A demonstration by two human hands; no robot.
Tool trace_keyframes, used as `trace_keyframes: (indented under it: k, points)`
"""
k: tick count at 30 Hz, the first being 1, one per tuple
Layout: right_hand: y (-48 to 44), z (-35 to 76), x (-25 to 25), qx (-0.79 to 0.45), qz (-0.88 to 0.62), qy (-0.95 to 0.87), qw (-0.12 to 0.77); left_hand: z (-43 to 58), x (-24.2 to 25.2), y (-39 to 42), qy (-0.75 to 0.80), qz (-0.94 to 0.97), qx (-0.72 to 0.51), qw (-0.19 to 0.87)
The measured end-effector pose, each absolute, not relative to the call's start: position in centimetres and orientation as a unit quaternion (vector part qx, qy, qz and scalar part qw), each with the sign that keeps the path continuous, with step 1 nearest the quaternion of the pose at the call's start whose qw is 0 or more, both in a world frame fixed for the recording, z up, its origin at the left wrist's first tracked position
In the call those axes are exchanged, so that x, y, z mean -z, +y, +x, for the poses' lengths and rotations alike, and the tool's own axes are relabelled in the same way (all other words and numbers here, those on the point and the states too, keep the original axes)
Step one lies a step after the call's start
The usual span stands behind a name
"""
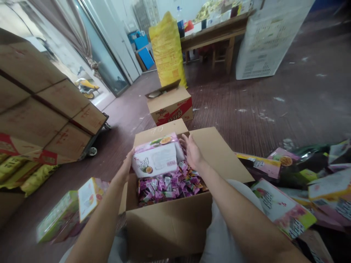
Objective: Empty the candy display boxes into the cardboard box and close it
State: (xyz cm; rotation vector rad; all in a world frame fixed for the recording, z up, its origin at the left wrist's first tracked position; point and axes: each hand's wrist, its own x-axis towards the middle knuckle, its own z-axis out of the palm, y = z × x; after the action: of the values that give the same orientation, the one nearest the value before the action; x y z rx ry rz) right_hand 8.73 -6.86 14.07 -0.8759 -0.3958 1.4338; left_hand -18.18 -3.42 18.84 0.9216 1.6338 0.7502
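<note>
Below the left fingers (129,158), the carton (167,226) is heaped with sweets (164,187); above these, the packet (155,160) is gripped by them at one end, the right fingers (187,142) spread beside the other. Supported one-sidedly, it could be tipped and dropped.

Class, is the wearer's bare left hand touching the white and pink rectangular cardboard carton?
Touching: the head view shows the left hand against the left end of the carton.

White-and-pink carton (157,160), purple sweet wrappers (160,188), brown box (170,228), yellow sack (167,51)
</note>
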Motion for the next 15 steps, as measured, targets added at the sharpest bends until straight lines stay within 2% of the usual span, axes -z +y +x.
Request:
trace_keyframes:
  k: [5, 10, 15]
  points:
    - [-7.1, 9.5, -13.5, -0.548, -0.465, -0.283, 0.635, -18.4, -18.2, -5.8, 0.564, 0.231, -0.314, 0.727]
    - [-7.0, 10.0, -12.2, -0.538, -0.535, -0.229, 0.61, -17.2, -17.9, -6.9, 0.48, 0.217, -0.327, 0.785]
    - [-7.7, 9.3, -10.0, -0.522, -0.558, -0.323, 0.558, -13.0, -18.5, -5.1, 0.381, 0.27, -0.323, 0.823]
